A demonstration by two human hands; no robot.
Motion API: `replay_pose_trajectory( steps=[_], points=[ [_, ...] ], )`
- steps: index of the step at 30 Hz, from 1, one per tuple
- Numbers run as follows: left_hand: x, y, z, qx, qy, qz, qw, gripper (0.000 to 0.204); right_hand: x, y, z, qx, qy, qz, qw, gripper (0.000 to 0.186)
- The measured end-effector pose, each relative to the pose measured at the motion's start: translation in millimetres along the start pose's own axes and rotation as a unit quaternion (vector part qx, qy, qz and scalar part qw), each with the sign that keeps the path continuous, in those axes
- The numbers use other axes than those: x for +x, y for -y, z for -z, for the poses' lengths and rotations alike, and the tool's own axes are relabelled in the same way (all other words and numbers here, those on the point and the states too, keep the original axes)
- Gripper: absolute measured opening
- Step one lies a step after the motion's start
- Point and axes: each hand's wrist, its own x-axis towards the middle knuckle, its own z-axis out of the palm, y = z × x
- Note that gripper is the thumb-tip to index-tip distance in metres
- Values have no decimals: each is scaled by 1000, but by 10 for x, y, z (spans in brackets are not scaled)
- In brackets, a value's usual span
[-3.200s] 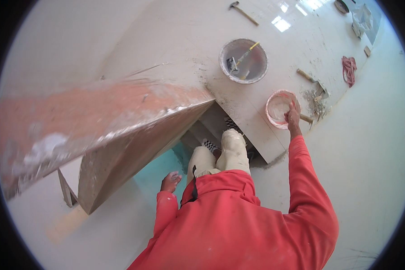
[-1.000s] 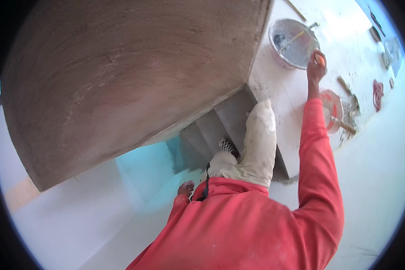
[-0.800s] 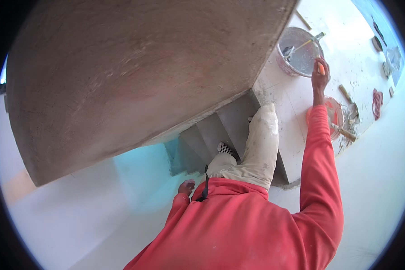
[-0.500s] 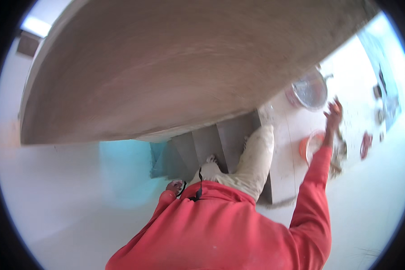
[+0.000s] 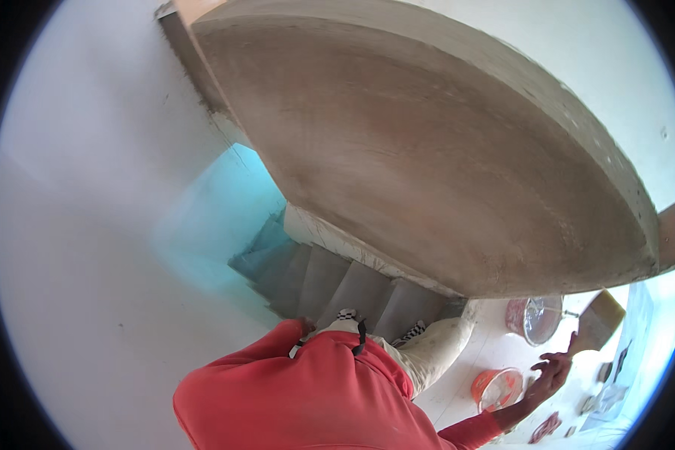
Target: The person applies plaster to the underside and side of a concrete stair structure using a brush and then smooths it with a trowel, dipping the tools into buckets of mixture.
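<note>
My right hand [image 5: 550, 375] reaches out at the lower right, its fingers around the handle end of a wide flat brush [image 5: 600, 321]. The brush has a grey-brown head with a yellowish far edge, raised beside the brown wall. My left hand [image 5: 306, 325] is low beside my hip; the sleeve and body hide most of its fingers. A pinkish bucket [image 5: 514, 315] with grey, wet-looking contents stands just past my right hand. Nearer my right forearm is an orange bucket [image 5: 481, 386], pale inside.
A large smooth brown wall [image 5: 427, 157] fills the upper middle. Grey stairs [image 5: 330, 289] turn down to the left, with my checkered shoes [image 5: 412, 331] on them. A white wall [image 5: 105, 247] borders the left. A red bundle [image 5: 545, 427] and small items lie on the pale floor [image 5: 446, 375].
My view has swung, so the brown wall now sits further right. My right hand now appears lower, with the brush showing at its fingers. My left hand has become more hidden.
</note>
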Motion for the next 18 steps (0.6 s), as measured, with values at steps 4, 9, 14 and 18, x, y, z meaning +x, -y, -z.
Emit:
replay_pose_trajectory(
  steps=[4, 9, 14, 18],
  points=[
    [-296, -360, 926, -301, -399, 147, 854, 22, -220, 337, -1061, 139, 241, 74, 958, 15],
    [-907, -916, 2515, -185, -752, 75, 629, 35, -900, 628, -2688, 228, 415, -122, 872, 26],
    [-1298, -1118, 3236, -167, -826, 50, 537, 47, -1284, 899, -3371, 135, 485, -32, 863, 21],
    [-1380, -979, 3214, -123, -855, 58, 500, 46, -1465, 1082, -3503, 68, 500, 130, 853, 17]
  ],
)
